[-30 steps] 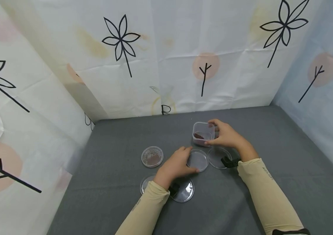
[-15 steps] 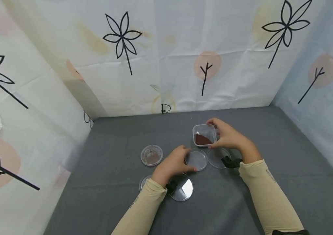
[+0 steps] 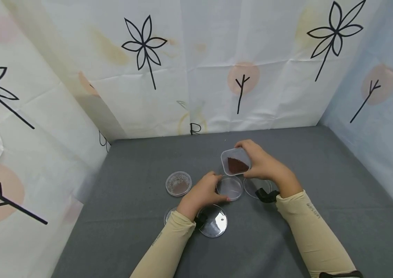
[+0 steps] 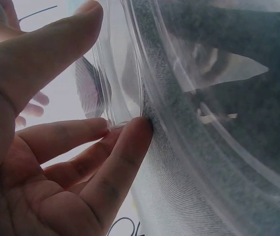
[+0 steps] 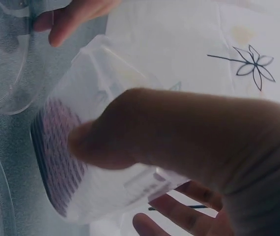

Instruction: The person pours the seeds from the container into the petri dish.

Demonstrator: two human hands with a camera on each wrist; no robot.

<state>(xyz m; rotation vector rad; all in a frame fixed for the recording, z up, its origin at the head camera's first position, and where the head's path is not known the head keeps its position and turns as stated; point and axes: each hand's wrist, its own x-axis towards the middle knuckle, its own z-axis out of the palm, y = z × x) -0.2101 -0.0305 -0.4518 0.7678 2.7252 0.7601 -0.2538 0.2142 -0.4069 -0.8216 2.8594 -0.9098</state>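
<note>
My right hand [image 3: 265, 164] grips a clear square plastic tub [image 3: 225, 162] by its sides, the thumb [image 5: 100, 145] across one wall. Reddish-brown grains [image 3: 236, 165] lie in the tub, which is tilted toward the left. Just below its rim in the head view is a clear petri dish [image 3: 230, 188] with nothing brown in it. My left hand [image 3: 203, 193] holds this dish at its edge, thumb on the near side and fingers [image 4: 135, 147] on the far side. Under the right wrist lies another clear round dish [image 3: 254, 187], partly hidden.
To the left stands a petri dish [image 3: 179, 183] with brownish contents under a speckled surface. Below the left wrist are a shiny clear dish [image 3: 215, 224] and another round dish [image 3: 168, 214], mostly covered by the sleeve. Printed cloth walls [image 3: 210, 46] border the grey table [image 3: 140, 162].
The right hand has tipped the tub and brought it left, closer over the petri dish; its brown grains now show at the lower side. The left hand stays nearly still at the dish.
</note>
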